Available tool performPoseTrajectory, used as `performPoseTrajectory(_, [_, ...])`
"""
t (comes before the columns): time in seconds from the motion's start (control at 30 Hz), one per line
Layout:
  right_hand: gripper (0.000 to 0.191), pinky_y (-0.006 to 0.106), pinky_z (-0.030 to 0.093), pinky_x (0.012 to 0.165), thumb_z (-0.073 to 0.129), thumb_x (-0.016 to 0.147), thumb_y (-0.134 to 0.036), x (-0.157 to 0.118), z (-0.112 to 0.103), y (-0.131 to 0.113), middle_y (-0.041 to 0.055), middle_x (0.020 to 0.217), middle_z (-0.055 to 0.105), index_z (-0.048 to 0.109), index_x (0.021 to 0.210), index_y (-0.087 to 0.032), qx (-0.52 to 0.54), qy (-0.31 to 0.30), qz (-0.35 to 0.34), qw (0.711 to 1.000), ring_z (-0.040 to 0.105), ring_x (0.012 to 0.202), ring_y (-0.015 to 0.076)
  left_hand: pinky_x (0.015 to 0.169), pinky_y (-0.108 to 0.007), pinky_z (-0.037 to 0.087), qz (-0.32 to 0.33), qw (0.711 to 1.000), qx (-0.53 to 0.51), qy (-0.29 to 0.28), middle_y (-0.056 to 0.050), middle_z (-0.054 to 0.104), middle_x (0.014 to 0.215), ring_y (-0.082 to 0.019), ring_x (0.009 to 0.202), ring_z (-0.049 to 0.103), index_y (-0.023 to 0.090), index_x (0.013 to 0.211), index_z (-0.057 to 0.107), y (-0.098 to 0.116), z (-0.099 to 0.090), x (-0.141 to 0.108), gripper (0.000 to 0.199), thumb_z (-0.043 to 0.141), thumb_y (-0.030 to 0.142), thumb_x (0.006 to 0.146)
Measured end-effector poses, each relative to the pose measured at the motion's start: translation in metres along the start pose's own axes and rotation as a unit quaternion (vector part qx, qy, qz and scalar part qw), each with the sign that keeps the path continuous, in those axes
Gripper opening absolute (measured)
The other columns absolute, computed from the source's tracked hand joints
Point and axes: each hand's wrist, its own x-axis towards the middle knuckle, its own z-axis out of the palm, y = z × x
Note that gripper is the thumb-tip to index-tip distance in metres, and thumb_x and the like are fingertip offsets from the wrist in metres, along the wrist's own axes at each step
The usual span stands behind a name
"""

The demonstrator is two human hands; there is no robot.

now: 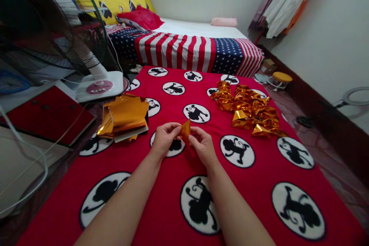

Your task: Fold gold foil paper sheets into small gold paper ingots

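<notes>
Between my two hands is a small folded piece of gold foil paper (186, 130), its pointed tip upward, held just above the red cloth. My left hand (166, 137) pinches its left side between thumb and fingers. On the other side, my right hand (202, 143) grips the right edge in the same way. To the left lies a loose stack of flat gold foil sheets (127, 113). A heap of shiny folded gold foil pieces (245, 107) is spread out on the right.
A red cloth with monkey-print circles (207, 165) covers the table. An electric fan (98, 80) stands at the left beside a dark red panel (49, 111). Behind is a bed (184, 50) with cushions. A yellow-topped stool (281, 78) sits on the floor at right.
</notes>
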Motion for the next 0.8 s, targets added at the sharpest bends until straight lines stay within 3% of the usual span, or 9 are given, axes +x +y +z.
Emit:
performPoseTrajectory(0.2, [0.019, 0.025, 0.05, 0.054, 0.063, 0.081, -0.037, 0.0, 0.002, 0.006, 0.0026, 0.08, 0.07, 0.059, 0.09, -0.02, -0.012, 0.031, 0.012, 0.999, 0.067, 0.06, 0.0159, 0.056, -0.021, 0.052, -0.001, 1.0, -0.005, -0.003, -0.003, 0.07, 0.074, -0.011, 0.058, 0.062, 0.013, 0.083, 0.069, -0.001, 0.0, 0.0, 0.036, 0.082, 0.04, 0.062])
performPoseTrajectory(0.4, [0.009, 0.023, 0.043, 0.055, 0.058, 0.083, -0.022, -0.001, -0.003, 0.005, 0.0018, 0.084, 0.066, 0.065, 0.089, -0.021, -0.169, 0.097, -0.102, 0.975, 0.056, 0.061, 0.0119, 0.069, -0.022, 0.054, 0.076, 0.993, 0.066, -0.061, -0.011, 0.069, 0.11, -0.019, 0.095, 0.066, 0.017, 0.117, 0.062, 0.005, 0.003, -0.007, 0.048, 0.073, 0.039, 0.076])
performPoseTrajectory(0.47, [0.011, 0.023, 0.044, 0.059, 0.057, 0.082, -0.019, -0.001, -0.005, 0.003, 0.0024, 0.087, 0.064, 0.068, 0.086, -0.021, -0.189, 0.106, -0.133, 0.967, 0.056, 0.068, 0.0129, 0.072, -0.023, 0.054, 0.098, 0.987, 0.107, -0.063, -0.011, 0.069, 0.11, -0.019, 0.094, 0.066, 0.018, 0.117, 0.062, 0.004, 0.003, -0.008, 0.047, 0.073, 0.037, 0.076])
performPoseTrajectory(0.57, [0.014, 0.024, 0.045, 0.063, 0.056, 0.082, -0.016, -0.001, -0.005, 0.0, 0.0029, 0.087, 0.062, 0.069, 0.083, -0.022, -0.195, 0.103, -0.15, 0.964, 0.059, 0.078, 0.0154, 0.075, -0.026, 0.055, 0.123, 0.979, 0.156, -0.043, -0.009, 0.071, 0.097, -0.018, 0.085, 0.068, 0.016, 0.099, 0.069, -0.003, 0.003, -0.006, 0.03, 0.073, 0.035, 0.075])
performPoseTrajectory(0.8, [0.012, 0.026, 0.046, 0.066, 0.057, 0.081, -0.017, 0.001, -0.007, -0.003, 0.0031, 0.084, 0.064, 0.069, 0.081, -0.02, -0.166, 0.139, -0.137, 0.967, 0.061, 0.079, 0.0163, 0.068, -0.026, 0.054, 0.146, 0.96, 0.238, -0.014, -0.008, 0.073, 0.084, -0.018, 0.073, 0.068, 0.016, 0.088, 0.073, -0.011, 0.001, -0.002, 0.023, 0.075, 0.032, 0.072])
